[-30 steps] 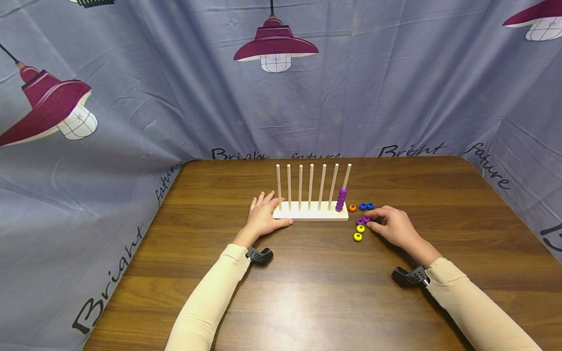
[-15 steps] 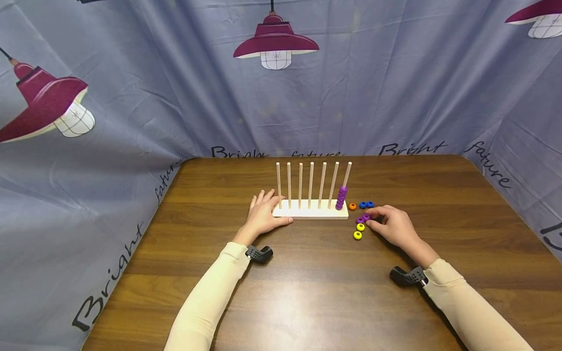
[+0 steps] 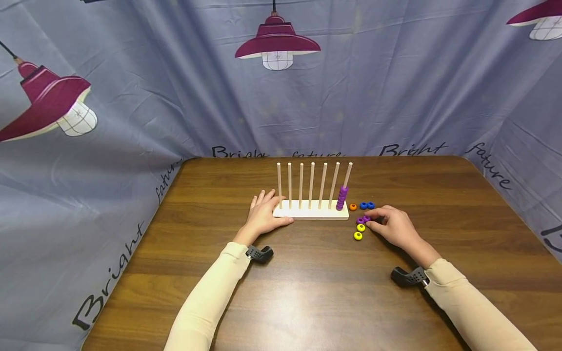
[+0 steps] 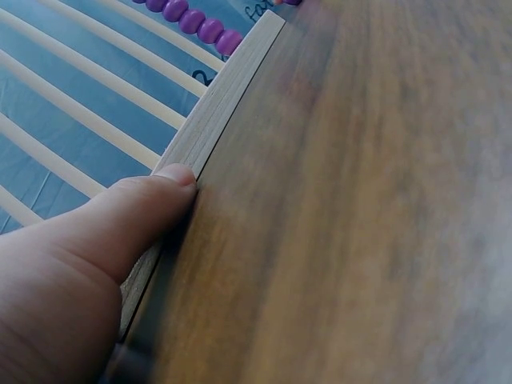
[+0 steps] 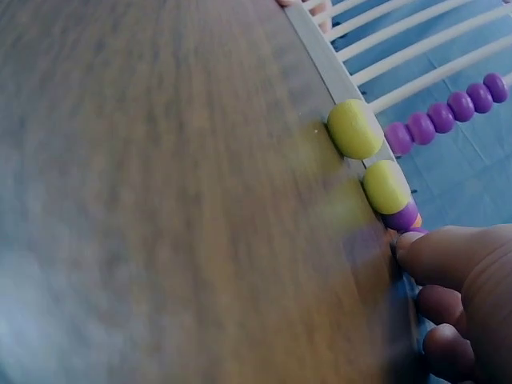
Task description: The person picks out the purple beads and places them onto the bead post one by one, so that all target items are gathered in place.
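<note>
A pale wooden peg rack with several upright rods stands on the table; purple beads are stacked on its rightmost rod. My left hand holds the rack's left end, thumb along the front edge and fingers at the back. To the right of the rack, my right hand pinches a loose purple bead between thumb and index finger. Another purple bead lies just left of it. Two yellow beads lie nearer; in the right wrist view they partly hide the purple ones.
Behind the purple beads lie an orange bead and two blue beads. Everything sits on a brown wooden table. A blue-grey curtain printed with lamps hangs past its back and sides.
The view shifts very slightly. Both hands, the rack and the beads keep their places.
</note>
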Demonstrator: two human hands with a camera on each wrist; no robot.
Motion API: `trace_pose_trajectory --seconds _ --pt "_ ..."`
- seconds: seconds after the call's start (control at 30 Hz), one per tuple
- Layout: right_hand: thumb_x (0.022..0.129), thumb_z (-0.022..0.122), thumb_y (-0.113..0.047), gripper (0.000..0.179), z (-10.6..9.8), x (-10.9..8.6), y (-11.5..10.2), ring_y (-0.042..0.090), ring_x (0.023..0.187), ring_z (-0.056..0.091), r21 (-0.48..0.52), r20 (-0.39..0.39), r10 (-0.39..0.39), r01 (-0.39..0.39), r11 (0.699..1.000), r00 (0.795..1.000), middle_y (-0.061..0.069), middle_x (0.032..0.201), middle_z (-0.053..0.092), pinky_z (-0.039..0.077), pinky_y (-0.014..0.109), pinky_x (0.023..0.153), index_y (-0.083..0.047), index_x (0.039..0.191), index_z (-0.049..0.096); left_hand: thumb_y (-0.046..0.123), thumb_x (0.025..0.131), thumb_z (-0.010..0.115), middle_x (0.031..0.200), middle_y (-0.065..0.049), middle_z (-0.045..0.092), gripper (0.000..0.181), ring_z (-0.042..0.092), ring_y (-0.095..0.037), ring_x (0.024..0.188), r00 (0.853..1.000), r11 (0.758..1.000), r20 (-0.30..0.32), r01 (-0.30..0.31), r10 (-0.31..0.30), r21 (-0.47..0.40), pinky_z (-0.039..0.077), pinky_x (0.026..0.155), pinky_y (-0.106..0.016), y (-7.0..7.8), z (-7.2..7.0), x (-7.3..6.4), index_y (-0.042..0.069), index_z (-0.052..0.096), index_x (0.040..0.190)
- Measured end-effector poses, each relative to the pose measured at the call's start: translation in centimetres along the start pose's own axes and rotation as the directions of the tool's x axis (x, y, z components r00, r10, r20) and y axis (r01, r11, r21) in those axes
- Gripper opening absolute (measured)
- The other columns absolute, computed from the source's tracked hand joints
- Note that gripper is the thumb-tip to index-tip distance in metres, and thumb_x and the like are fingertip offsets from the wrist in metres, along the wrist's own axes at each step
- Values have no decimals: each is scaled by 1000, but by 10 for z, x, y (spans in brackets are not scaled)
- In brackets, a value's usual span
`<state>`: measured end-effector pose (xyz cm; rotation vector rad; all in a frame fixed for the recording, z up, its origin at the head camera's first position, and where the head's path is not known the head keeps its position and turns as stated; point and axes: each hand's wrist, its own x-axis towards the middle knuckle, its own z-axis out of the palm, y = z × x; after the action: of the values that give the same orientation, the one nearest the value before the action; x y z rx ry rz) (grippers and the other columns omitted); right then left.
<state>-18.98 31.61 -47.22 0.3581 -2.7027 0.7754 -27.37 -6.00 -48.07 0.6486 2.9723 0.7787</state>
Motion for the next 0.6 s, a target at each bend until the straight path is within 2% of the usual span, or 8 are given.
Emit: trace_pose_trajectory --seconds 0.23,0.43,0.6 --pt "81 83 -8 14 -2 1 0 -2 59 46 -14 -12 -2 1 1000 1000 9 87 74 39 22 54 -6 94 79 57 81 77 164 -16 37 75 19 -44 157 1000 1000 5 -5 5 -2 9 128 -61 0 0 1 21 58 144" --pt "80 83 -11 29 0 3 -1 6 65 50 -40 41 -24 25 999 999 9 91 72 42 22 57 -4 107 76 57 81 77 163 -16 38 75 20 -45 156 1000 1000 -4 -5 5 2 10 128 -61 0 -1 1 22 58 144" --pt "79 83 -7 31 1 3 -1 2 64 49 -12 52 -71 71 997 996 10 92 73 42 21 57 -5 109 76 57 81 77 164 -16 37 75 19 -45 157 1000 1000 7 -1 1 -4 8 128 -61 1 0 0 22 58 144"
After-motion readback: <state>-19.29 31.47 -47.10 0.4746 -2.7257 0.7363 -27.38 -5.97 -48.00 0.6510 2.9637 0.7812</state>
